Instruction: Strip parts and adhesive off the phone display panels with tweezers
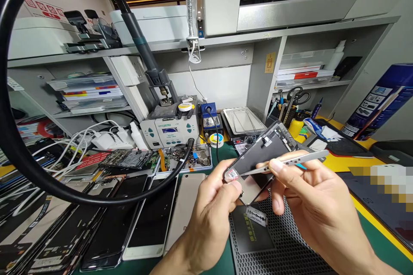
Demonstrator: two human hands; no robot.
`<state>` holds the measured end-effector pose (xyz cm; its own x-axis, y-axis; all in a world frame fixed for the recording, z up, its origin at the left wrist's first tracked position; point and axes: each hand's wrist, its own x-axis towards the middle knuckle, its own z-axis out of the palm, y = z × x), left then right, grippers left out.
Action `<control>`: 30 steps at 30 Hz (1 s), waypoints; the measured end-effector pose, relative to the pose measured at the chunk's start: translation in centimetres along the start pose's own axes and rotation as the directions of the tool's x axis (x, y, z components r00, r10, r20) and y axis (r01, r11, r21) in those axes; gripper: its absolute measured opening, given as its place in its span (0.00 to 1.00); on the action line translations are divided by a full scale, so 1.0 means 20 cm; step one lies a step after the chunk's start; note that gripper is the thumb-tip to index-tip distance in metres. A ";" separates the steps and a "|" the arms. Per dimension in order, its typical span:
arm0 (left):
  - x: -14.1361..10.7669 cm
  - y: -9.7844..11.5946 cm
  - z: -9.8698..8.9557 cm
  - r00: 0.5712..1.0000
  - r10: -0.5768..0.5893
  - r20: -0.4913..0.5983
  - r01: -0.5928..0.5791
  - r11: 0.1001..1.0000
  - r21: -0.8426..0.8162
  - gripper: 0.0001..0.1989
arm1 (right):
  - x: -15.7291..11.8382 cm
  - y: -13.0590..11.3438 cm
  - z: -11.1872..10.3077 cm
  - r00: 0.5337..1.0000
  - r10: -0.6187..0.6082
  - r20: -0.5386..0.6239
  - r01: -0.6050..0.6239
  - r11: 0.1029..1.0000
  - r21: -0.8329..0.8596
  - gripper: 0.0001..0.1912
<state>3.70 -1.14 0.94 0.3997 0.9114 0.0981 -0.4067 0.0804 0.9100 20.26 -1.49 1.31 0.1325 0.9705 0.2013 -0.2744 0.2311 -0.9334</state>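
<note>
Near the middle of the view, my left hand grips the lower left end of a dark phone screen part, which is tilted up to the right. A small white label with a code is on that part beside my left thumb. My right hand is closed on metal tweezers, their tips touching or just over the part near the label. Below the part, a razor blade lies on a dark card with greenish lettering, on a black perforated mat.
Several phones and screens lie at the left, under a looping black hose. Behind stand a rework station, a parts tray and a hot plate. A blue can stands right.
</note>
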 end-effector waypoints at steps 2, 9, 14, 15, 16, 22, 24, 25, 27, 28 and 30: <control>0.00 0.00 0.00 1.000 -0.002 0.000 0.002 1.000 0.000 0.09 | 0.00 0.00 0.00 1.000 -0.003 0.000 0.003 1.000 -0.002 0.11; 0.01 -0.01 0.00 0.999 0.020 -0.048 -0.017 0.997 0.071 0.11 | 0.00 -0.01 0.00 1.000 0.002 -0.005 -0.002 1.000 0.001 0.11; 0.00 -0.02 0.00 0.997 0.005 -0.073 0.002 0.995 0.098 0.13 | 0.01 -0.02 0.00 1.000 0.009 -0.010 -0.009 1.000 0.016 0.10; 0.00 -0.02 0.00 0.997 0.004 -0.074 0.004 0.995 0.099 0.13 | 0.01 -0.02 0.00 1.000 0.010 -0.008 -0.010 1.000 0.018 0.10; 0.00 -0.02 0.00 0.997 0.005 -0.074 0.003 0.995 0.101 0.14 | 0.01 -0.02 0.00 1.000 0.009 -0.004 -0.009 1.000 0.017 0.10; 0.00 -0.02 0.00 0.999 0.012 -0.052 -0.007 0.995 0.100 0.16 | 0.01 -0.02 0.00 1.000 0.004 -0.006 -0.003 1.000 0.019 0.10; 0.00 -0.02 0.00 0.999 0.009 -0.053 -0.004 0.995 0.100 0.17 | 0.01 -0.02 0.00 1.000 0.001 -0.001 -0.001 1.000 0.030 0.10; 0.00 -0.02 0.00 0.999 0.009 -0.053 -0.004 0.995 0.100 0.17 | 0.01 -0.02 0.00 1.000 0.000 0.001 0.000 0.999 0.034 0.10; 0.00 -0.02 0.01 0.999 0.012 -0.047 -0.007 0.995 0.103 0.17 | 0.01 -0.02 0.00 1.000 -0.001 -0.002 0.001 0.999 0.036 0.10; 0.00 -0.02 0.01 0.999 0.016 -0.040 -0.012 0.995 0.103 0.17 | 0.01 -0.02 0.00 1.000 -0.002 -0.007 0.002 0.999 0.036 0.10; 0.01 -0.02 0.01 0.999 0.028 -0.016 -0.026 0.995 0.101 0.16 | 0.01 -0.02 0.00 1.000 0.001 -0.016 0.000 0.999 0.036 0.10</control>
<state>4.03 -1.15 0.70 0.3748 0.9198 0.1166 -0.3316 0.0155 0.9433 20.38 -1.40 1.69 0.1478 0.9694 0.1959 -0.3083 0.2334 -0.9222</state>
